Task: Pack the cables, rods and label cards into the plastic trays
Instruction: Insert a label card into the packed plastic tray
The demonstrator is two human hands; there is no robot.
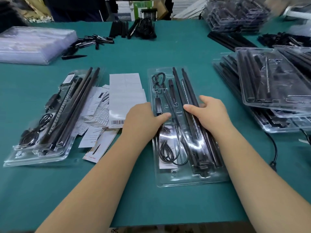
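A clear plastic tray (181, 181) lies lengthwise in front of me on the green table. It holds long black rods (180, 91), a coiled black cable (166, 152) and a thin wire. My left hand (143, 120) grips the tray's left side, thumb lying over the cable compartment. My right hand (208, 113) grips the right side, thumb across the rods and fingers curled round the edge. To the left, a loose heap of white label cards (124, 96) lies on the table, one with a barcode.
A filled tray (33, 158) lies at the left beside the cards. Stacked filled trays (276, 101) stand at the right, more at the back right. A pile of clear lids (32, 42) sits at back left. Black clips and rods (94, 40) are scattered at the back.
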